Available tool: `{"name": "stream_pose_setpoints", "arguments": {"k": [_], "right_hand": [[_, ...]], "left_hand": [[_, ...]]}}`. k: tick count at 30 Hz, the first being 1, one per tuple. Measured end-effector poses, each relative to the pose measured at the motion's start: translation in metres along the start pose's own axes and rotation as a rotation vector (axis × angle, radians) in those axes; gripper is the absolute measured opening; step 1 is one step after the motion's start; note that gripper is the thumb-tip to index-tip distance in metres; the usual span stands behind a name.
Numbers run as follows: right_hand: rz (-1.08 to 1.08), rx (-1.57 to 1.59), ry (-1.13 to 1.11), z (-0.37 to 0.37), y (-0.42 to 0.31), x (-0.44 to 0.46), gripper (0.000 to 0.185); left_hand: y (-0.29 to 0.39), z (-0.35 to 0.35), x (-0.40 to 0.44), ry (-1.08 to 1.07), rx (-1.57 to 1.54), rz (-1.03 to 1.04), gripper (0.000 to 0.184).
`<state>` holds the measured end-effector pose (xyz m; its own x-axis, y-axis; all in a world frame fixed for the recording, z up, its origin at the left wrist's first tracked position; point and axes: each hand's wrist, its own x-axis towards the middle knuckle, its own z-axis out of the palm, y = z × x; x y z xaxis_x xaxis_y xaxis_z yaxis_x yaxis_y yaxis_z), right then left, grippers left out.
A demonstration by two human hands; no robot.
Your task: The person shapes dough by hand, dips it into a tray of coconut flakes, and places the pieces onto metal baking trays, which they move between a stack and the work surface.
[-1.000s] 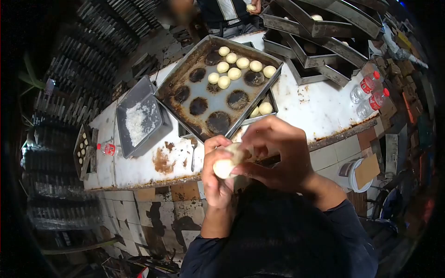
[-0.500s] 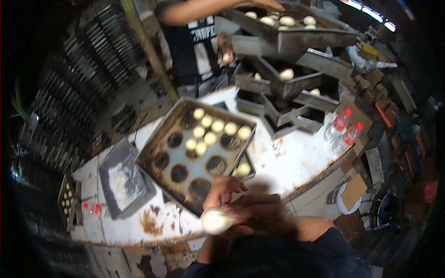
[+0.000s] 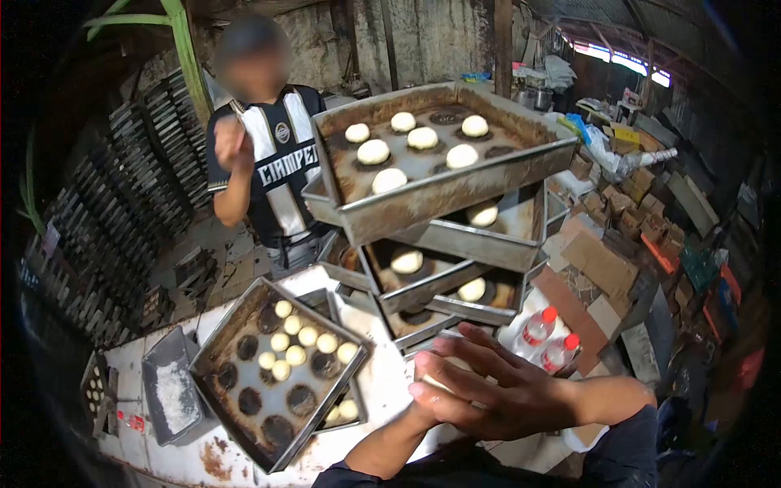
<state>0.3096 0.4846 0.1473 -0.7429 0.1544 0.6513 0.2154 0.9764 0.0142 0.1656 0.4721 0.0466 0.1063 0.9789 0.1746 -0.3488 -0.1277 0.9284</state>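
My right hand (image 3: pixel 492 386) lies over my left hand (image 3: pixel 425 411), the two cupped together around a pale dough ball (image 3: pixel 445 376). Only a little of the dough shows between the fingers. Most of my left hand is hidden underneath. Both hands are in front of a crosswise stack of metal trays. On the top tray (image 3: pixel 455 187) sit several round dough balls (image 3: pixel 422 138). Lower trays (image 3: pixel 447 234) also hold dough balls (image 3: pixel 407 260). To the left, a square metal tray (image 3: pixel 244 311) with dark round marks carries a cluster of dough balls (image 3: pixel 307 336).
A grey tub (image 3: pixel 152 382) of white flour (image 3: pixel 175 394) stands on the white table (image 3: pixel 134 451). Two red-capped bottles (image 3: pixel 537 327) are at its right edge. Across the table stands a co-worker (image 3: pixel 281 163), one hand raised. Bricks and boards (image 3: pixel 643 195) lie at right.
My view has tilted up. My hands, apart enough before to show the dough ball, are now folded over it and closer to the stack. The co-worker's arm has left the top tray.
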Motion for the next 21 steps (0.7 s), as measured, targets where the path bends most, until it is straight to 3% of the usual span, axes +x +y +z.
{"name": "stream_pose_setpoints", "arguments": {"k": [1,2,5,7,9,11,13,15,17,19,21], "right_hand": [[-0.012,-0.005,-0.010,-0.006,0.016,-0.002,0.047],[-0.081,-0.007,-0.005,-0.009,0.033,-0.008,0.047],[-0.108,0.136,-0.044,-0.045,0.072,-0.006,0.047],[0.578,1.005,0.042,-0.083,0.083,0.011,0.034],[0.266,0.129,0.043,-0.112,0.130,0.031,0.025],[0.507,0.255,0.263,-0.111,0.183,0.050,0.031],[0.501,0.050,0.209,-0.115,0.256,0.068,0.037],[0.641,-0.011,-0.184,-0.112,0.317,0.070,0.045],[0.884,-0.027,-0.696,-0.106,0.321,0.075,0.058],[0.849,-0.064,-0.821,-0.106,0.314,0.074,0.068],[0.962,0.055,-0.686,-0.108,0.312,0.075,0.065]], "left_hand": [[-0.003,0.006,0.011,-0.151,-0.054,0.031,0.044],[-0.006,0.013,0.026,-0.149,-0.061,0.042,0.044],[0.008,0.031,0.070,-0.237,0.042,0.208,0.031],[0.050,0.043,0.074,-0.255,0.442,0.226,0.034],[0.066,0.040,0.080,-0.266,0.452,0.248,0.036],[0.058,0.026,0.079,-0.191,0.491,0.362,0.038],[0.057,0.013,0.073,-0.176,0.510,0.392,0.038],[0.056,-0.005,0.063,-0.142,0.517,0.552,0.037],[0.073,-0.024,0.036,-0.080,0.562,0.463,0.030],[0.080,-0.047,0.010,-0.010,0.518,0.437,0.029],[0.082,-0.072,-0.013,-0.003,0.538,0.419,0.028]]}}
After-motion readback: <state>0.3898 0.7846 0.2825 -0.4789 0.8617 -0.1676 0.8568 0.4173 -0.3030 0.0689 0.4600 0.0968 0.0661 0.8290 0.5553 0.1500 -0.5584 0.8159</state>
